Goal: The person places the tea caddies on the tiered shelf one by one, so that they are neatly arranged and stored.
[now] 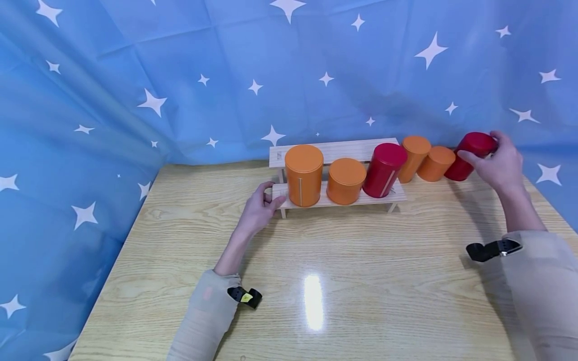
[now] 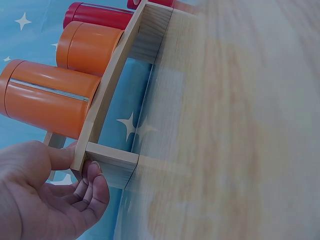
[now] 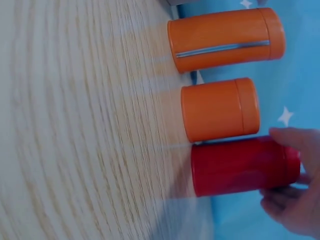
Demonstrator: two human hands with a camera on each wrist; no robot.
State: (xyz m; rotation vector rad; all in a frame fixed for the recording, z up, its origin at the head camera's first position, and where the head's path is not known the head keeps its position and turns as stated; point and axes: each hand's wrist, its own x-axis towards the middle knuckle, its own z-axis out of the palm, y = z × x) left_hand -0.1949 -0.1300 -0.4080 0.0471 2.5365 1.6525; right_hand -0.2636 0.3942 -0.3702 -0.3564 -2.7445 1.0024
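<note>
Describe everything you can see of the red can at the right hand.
The red can is a plain, smooth cylinder, taller than wide, perhaps painted metal. A seam near the top suggests a lid, which looks closed. It is upright and appears to stand on the table, beside the short orange can; I can't tell whether the two touch. The right hand grips it near the top, thumb on one side, fingers on the other.

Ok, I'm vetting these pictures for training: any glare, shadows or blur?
Head view: white glare on the pale wood-grain table, a shadow beside the beige right sleeve; left wrist view: table hazy toward the right, its sheen mirroring a star from the blue, star-printed cloth; right wrist view: dim, a shadow by the base of the red cylindrical canister.
</note>
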